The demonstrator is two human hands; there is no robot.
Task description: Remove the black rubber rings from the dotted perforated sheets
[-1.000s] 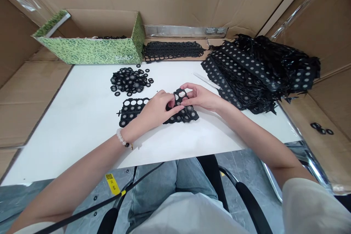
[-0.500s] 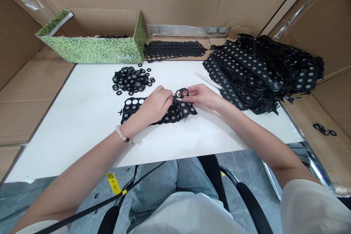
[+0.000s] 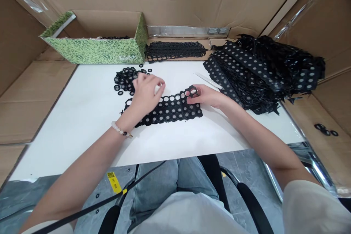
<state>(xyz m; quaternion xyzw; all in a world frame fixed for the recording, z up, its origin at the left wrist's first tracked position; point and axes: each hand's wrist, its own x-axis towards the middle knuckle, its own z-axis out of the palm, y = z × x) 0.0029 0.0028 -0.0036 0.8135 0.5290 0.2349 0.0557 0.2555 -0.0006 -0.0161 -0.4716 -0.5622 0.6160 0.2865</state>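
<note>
A black perforated strip with rows of round holes lies flat on the white table. My right hand pinches its raised right end. My left hand hovers above the strip's left part, next to a heap of small black rings. Its fingers are bunched around a pale speck, too blurred to identify. The left wrist wears a pale beaded bracelet.
A green patterned box stands at the back left. A band of black rings lies behind the table. A large pile of dotted black strips fills the right, beside a white strip. Cardboard walls surround the table.
The strip has gone from bunched up between my hands to lying flatter and more spread out. My left hand has moved up and left, away from my right hand, towards the ring heap.
</note>
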